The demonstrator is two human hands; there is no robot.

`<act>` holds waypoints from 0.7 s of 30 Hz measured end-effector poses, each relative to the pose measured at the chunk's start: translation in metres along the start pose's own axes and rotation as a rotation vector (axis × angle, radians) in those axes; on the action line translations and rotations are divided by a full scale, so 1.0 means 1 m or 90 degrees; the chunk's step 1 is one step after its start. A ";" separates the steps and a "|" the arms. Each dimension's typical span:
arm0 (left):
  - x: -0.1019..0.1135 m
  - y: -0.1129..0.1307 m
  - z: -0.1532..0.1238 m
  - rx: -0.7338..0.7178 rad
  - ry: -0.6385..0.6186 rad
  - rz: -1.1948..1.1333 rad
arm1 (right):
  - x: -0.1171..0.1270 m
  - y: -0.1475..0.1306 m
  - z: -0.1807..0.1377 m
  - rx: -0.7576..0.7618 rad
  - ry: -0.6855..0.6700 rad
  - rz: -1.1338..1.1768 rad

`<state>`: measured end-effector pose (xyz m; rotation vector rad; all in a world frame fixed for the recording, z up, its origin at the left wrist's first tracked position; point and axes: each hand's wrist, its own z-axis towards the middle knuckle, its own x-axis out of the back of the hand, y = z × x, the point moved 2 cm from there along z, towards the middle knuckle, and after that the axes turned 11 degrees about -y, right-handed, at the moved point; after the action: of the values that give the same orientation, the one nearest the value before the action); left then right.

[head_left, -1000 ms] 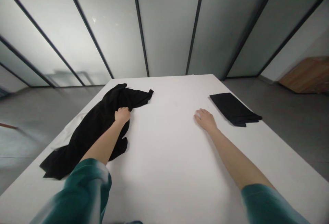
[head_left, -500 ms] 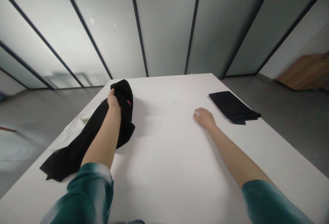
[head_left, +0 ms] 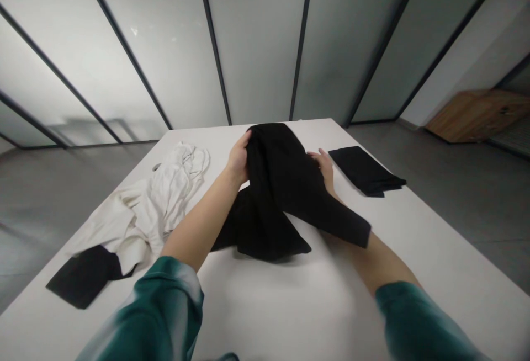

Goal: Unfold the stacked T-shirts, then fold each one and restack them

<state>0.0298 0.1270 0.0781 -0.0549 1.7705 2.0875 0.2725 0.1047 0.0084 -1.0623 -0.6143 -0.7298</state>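
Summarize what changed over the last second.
Left hand carried the black garment from the left of the table to the middle, uncovering a white garment. Right hand, earlier flat on the table, now touches it. Folded black cloth stayed put.

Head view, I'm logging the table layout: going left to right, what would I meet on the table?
loose black cloth → white garment → left hand → black garment → right hand → folded black cloth
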 end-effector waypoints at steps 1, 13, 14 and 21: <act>0.019 0.001 0.002 0.011 0.033 0.013 | 0.013 0.003 0.001 -0.020 0.048 0.037; 0.001 -0.020 -0.057 -0.068 -0.203 0.649 | 0.016 -0.081 0.018 -0.023 -0.288 0.160; -0.009 -0.020 -0.060 -0.058 -0.224 0.695 | 0.013 -0.084 0.017 -0.005 -0.303 0.168; 0.022 -0.029 -0.048 0.100 -0.111 0.439 | 0.022 -0.049 -0.010 0.056 -0.505 0.107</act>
<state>0.0081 0.0909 0.0353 0.8665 2.0178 2.2708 0.2489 0.0757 0.0480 -1.2962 -1.2004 -0.1041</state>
